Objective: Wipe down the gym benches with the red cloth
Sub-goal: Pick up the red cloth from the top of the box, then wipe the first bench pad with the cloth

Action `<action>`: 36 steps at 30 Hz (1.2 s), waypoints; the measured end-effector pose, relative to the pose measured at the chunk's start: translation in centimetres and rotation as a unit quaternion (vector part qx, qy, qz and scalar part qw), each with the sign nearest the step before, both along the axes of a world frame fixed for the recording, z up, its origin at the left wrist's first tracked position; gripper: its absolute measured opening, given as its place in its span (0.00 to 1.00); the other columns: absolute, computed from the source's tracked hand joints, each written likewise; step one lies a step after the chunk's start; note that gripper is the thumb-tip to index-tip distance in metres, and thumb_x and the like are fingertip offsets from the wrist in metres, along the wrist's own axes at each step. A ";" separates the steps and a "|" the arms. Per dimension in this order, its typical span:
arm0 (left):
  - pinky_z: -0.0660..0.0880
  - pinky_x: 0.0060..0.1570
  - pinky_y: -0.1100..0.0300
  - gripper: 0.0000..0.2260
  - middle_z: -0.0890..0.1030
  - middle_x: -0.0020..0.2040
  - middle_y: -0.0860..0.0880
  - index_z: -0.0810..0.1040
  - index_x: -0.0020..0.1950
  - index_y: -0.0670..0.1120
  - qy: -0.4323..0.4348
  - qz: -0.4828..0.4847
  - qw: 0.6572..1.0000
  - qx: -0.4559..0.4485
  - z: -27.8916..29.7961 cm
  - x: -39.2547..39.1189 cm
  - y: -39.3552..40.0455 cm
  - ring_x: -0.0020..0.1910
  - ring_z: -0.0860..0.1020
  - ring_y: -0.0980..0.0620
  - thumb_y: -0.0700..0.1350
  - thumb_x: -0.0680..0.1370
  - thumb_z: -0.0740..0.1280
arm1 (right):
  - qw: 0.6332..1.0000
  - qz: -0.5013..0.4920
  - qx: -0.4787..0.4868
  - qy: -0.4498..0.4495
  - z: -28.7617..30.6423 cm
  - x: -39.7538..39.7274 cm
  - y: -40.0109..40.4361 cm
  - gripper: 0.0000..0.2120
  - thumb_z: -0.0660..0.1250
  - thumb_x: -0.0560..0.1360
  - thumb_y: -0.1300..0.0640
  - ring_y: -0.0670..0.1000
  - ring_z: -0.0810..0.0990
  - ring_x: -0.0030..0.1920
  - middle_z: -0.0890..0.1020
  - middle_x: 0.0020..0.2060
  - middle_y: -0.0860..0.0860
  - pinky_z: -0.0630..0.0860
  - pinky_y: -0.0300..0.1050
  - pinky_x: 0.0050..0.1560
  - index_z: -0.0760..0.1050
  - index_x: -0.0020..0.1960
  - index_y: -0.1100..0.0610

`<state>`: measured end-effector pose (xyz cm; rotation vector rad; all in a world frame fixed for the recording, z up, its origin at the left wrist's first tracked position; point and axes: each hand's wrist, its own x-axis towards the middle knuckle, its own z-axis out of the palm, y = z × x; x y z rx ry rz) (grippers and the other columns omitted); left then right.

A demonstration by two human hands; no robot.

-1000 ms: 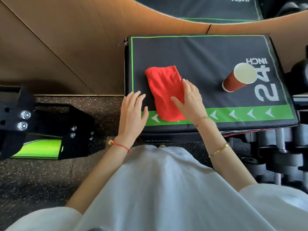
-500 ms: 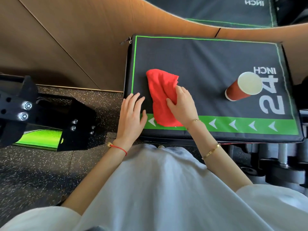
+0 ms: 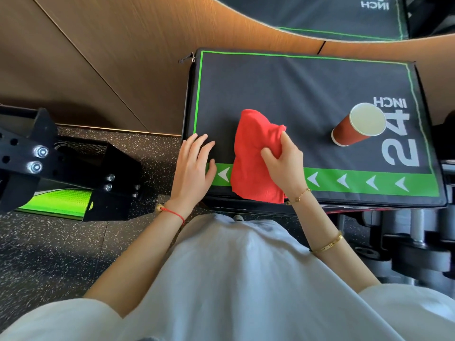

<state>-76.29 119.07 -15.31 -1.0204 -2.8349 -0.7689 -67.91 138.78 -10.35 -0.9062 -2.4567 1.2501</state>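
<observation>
The right hand [image 3: 283,163] has gone from pressing flat to bunching the red cloth [image 3: 256,158] in its fingers, so a fresh stroke looks imminent. The cloth sits at the worktop's [image 3: 307,94] near left edge. The left hand [image 3: 194,168] lies open, flat beside it. The paper cup [image 3: 357,125] looks empty.

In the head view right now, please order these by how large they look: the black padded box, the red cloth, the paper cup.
1. black padded box, by far the largest.
2. red cloth, partly hidden under the right hand.
3. paper cup, smallest.
</observation>
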 end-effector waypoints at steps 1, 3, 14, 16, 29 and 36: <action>0.60 0.76 0.43 0.17 0.72 0.71 0.43 0.74 0.69 0.40 0.003 -0.006 1.000 -0.002 0.0 0.0 -0.1 0.74 0.66 0.42 0.40 0.80 0.61 | 1.000 -0.005 -0.007 0.000 0.0 0.2 -0.1 0.07 0.65 0.72 0.60 0.48 0.62 0.28 0.65 0.26 0.47 0.59 0.44 0.34 0.68 0.43 0.62; 0.62 0.74 0.42 0.17 0.74 0.69 0.42 0.74 0.68 0.40 -0.001 -0.023 1.000 -0.001 0.2 -0.1 -0.4 0.73 0.68 0.41 0.40 0.80 0.62 | 1.000 -0.019 -0.018 -0.002 0.1 0.6 -0.5 0.08 0.66 0.72 0.60 0.49 0.62 0.30 0.67 0.28 0.50 0.61 0.45 0.35 0.68 0.42 0.63; 0.68 0.71 0.51 0.15 0.77 0.66 0.45 0.77 0.66 0.42 -0.049 -0.209 0.977 0.017 2.3 -3.1 -3.4 0.67 0.72 0.47 0.40 0.79 0.65 | 0.978 -0.204 -0.018 0.041 1.1 3.6 -6.4 0.11 0.64 0.68 0.54 0.48 0.67 0.34 0.74 0.33 0.54 0.67 0.41 0.36 0.70 0.42 0.62; 0.68 0.70 0.52 0.15 0.77 0.65 0.46 0.78 0.65 0.42 -0.052 -0.247 0.967 0.025 2.7 -3.8 -4.1 0.66 0.73 0.47 0.40 0.79 0.65 | 0.963 -0.264 -0.014 0.047 1.1 4.5 -8.8 0.11 0.64 0.67 0.53 0.47 0.66 0.33 0.73 0.31 0.53 0.67 0.39 0.36 0.69 0.40 0.61; 0.69 0.69 0.51 0.13 0.79 0.62 0.46 0.78 0.64 0.42 -0.054 -0.491 0.868 0.045 5.5 -1.0 -7.1 0.64 0.75 0.46 0.41 0.79 0.65 | 0.847 -0.529 -0.015 0.047 1.6 13.7 -25.9 0.08 0.66 0.70 0.59 0.50 0.72 0.37 0.79 0.38 0.56 0.70 0.45 0.42 0.74 0.46 0.61; 0.69 0.69 0.49 0.13 0.79 0.63 0.46 0.78 0.64 0.43 -0.077 -0.610 0.788 0.030 5.8 5.4 -8.9 0.65 0.75 0.47 0.40 0.79 0.65 | 0.766 -0.641 -0.004 0.044 1.1 19.3 -34.4 0.05 0.67 0.70 0.60 0.42 0.71 0.34 0.76 0.34 0.43 0.67 0.30 0.37 0.74 0.45 0.57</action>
